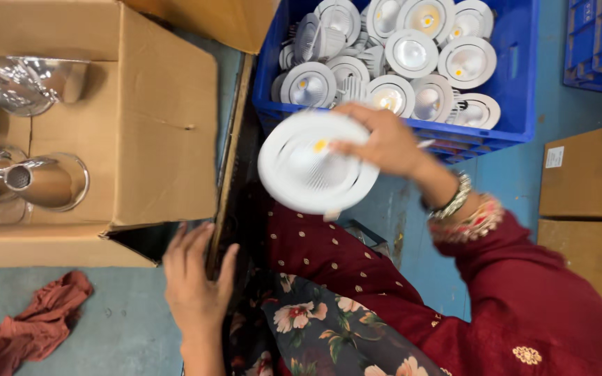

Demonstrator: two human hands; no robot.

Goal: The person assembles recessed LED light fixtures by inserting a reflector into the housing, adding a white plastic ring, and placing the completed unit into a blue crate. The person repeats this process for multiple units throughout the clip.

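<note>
A smooth white plastic-looking lamp (pixel 317 163) with a ribbed inner face. Shiny mirror-bright metal reflectors (pixel 49 182) lie in a matt brown cardboard box (pixel 165 125), beside a glossy blue plastic crate (pixel 517 76). A rough, crumpled reddish cloth rag (pixel 33 327) lies nearby.

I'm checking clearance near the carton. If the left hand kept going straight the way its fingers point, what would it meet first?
The left hand points up-frame, fingers already at the dark table edge. Straight on lies the cardboard box flap, probably first, though depth is unclear.
</note>
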